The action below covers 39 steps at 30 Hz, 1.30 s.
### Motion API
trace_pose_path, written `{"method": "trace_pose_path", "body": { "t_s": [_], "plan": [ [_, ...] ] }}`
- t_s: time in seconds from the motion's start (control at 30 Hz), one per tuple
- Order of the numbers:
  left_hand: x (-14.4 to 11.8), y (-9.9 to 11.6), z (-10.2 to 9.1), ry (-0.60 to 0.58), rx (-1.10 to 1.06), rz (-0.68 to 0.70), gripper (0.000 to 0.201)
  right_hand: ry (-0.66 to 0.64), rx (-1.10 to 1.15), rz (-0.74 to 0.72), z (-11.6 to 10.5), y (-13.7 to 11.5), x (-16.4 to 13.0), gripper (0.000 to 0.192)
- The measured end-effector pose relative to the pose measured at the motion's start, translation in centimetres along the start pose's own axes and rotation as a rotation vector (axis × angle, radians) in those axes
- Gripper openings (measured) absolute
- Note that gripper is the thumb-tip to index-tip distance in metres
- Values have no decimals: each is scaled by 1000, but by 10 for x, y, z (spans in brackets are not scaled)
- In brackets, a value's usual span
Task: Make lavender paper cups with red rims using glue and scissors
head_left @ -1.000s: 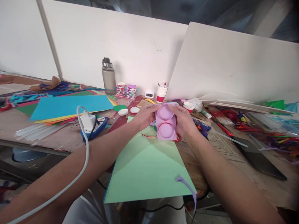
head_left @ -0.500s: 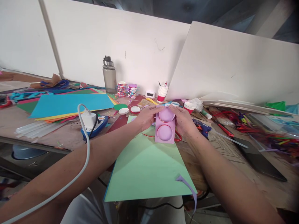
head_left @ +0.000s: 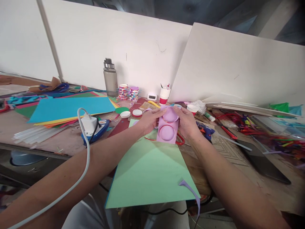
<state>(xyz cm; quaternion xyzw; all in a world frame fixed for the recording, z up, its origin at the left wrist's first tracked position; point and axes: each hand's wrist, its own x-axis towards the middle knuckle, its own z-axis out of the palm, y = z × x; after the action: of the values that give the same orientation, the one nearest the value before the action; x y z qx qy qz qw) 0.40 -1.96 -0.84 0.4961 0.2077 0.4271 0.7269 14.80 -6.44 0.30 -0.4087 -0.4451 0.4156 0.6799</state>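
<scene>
Between both hands is a purple card (head_left: 173,132) with two red-rimmed purple circles, one above the other. My left hand (head_left: 151,121) grips its upper left edge, thumb at the front. At the upper right edge, my right hand (head_left: 188,121) pinches it, thumb beside the top circle. The card is raised above the far end of a light green sheet (head_left: 152,178). Behind and below it, a red cord or strip (head_left: 180,140) shows in part. A curled purple paper scrap (head_left: 190,187) lies on the sheet's near right corner and hangs over the edge.
A power strip (head_left: 102,127) with a white plug and cable lies left, near coloured sheets (head_left: 73,106). Behind stand a bottle (head_left: 110,79), stacked paper cups (head_left: 164,96) and a small clock (head_left: 152,97). A glue gun (head_left: 206,130), red-handled tool (head_left: 229,132) and dark tablet-like slab (head_left: 262,165) lie right.
The purple card has tilted slightly, its lower end shifting a little left and up. Both hands keep hold of it. The whole view has shifted slightly.
</scene>
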Motion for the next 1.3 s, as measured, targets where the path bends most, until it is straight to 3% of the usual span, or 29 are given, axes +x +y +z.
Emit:
{"method": "trace_pose_path", "body": {
  "t_s": [0.23, 0.6, 1.0, 1.3],
  "plan": [
    [-1, 3, -1, 21, 52, 7, 49, -46, -28, 11, -1, -1, 1, 48],
    [3, 0, -5, 4, -20, 57, 46, -34, -53, 69, -3, 2, 4, 51],
    [3, -1, -7, -7, 4, 35, 47, 0, -57, 32, -6, 7, 7, 53],
    [6, 0, -7, 97, -29, 97, 44, -81, -63, 34, -5, 6, 5, 53]
  ]
}}
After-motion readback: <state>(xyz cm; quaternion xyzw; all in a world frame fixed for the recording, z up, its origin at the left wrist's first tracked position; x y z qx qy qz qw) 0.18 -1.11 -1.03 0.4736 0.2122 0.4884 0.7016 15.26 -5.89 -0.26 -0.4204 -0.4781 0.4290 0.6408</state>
